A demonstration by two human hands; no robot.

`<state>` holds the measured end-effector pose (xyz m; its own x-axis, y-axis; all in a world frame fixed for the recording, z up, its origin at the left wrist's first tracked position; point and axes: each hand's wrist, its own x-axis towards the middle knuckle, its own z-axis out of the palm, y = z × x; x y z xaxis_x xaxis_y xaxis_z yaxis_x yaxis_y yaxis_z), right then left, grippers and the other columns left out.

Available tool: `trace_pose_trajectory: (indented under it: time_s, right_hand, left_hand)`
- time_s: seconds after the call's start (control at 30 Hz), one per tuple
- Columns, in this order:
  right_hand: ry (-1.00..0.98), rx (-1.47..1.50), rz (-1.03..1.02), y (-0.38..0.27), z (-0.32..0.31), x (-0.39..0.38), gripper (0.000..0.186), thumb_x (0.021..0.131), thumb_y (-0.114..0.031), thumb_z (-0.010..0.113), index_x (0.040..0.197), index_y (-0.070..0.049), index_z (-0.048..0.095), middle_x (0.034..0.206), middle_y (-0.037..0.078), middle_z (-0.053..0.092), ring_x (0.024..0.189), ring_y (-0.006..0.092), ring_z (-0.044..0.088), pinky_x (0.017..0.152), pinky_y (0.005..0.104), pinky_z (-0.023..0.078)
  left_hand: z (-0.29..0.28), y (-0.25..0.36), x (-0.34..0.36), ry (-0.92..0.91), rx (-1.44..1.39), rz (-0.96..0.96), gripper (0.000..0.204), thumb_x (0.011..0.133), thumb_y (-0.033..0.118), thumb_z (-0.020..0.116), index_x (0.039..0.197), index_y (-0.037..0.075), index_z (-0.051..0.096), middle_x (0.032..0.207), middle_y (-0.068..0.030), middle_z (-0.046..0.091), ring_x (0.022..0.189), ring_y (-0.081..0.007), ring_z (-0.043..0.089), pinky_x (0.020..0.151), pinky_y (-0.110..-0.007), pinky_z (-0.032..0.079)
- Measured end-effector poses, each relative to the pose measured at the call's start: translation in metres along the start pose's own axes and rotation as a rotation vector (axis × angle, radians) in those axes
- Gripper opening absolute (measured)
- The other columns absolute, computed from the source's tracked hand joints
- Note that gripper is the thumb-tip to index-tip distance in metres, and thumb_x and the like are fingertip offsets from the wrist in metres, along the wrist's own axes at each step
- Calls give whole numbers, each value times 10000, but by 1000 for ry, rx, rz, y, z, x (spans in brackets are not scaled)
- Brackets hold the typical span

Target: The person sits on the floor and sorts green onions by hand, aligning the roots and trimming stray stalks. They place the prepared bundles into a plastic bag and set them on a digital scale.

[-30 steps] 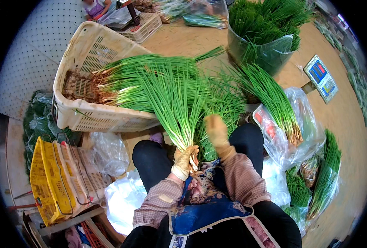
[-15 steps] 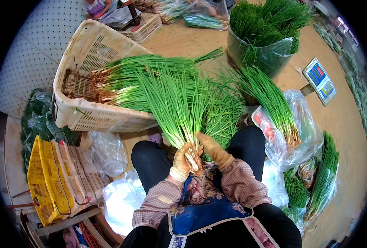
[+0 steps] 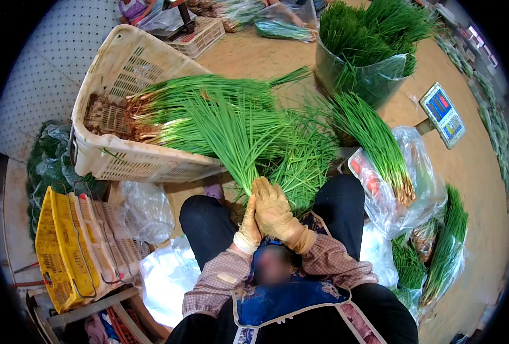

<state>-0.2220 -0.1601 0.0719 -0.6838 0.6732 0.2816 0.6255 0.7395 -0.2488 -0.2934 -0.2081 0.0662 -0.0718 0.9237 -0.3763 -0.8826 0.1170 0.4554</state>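
In front of my lap, a bunch of spring onions is clasped between my two gloved hands, its green leaves fanning up and to the left. My left hand grips the lower end from the left side. My right hand lies over the stems from the right, its fingers close together and pressed on them. The root ends are hidden behind the gloves. Loose green leaves are heaped just beyond my right hand. More spring onions lie in a tipped white plastic crate, roots to the left.
On the right, another spring onion bunch rests on a scale by its display. A tall clear bag of greens stands behind. Yellow crates and clear plastic bags are at left. A person sits far off.
My right hand has moved left onto the stems, closing over the bunch against my left hand. The roots, visible before, are now covered, and the leaves are drawn together more narrowly.
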Motion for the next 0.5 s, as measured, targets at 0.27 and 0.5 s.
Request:
trace_pose_trajectory:
  time_s: [0.27,0.5]
  right_hand:
    - [-5,-9,-123,3,-6,3,503,767,-192,565,1222,19,522,1323,176,463,1288,350,368,1038,486,316]
    - [-41,897,135,23,-7,7,405,848,-87,540,1228,47,499,1254,193,524,1206,336,471,1026,407,368]
  left_hand:
    - [-17,-3,19,-266,-350,-198,661,909,564,437,1373,99,366,1301,-127,486,1217,-351,448,1009,-506,380]
    - [-17,-4,10,-103,-258,65,611,914,547,424,1354,124,408,1306,-129,509,1169,-369,496,999,-533,398]
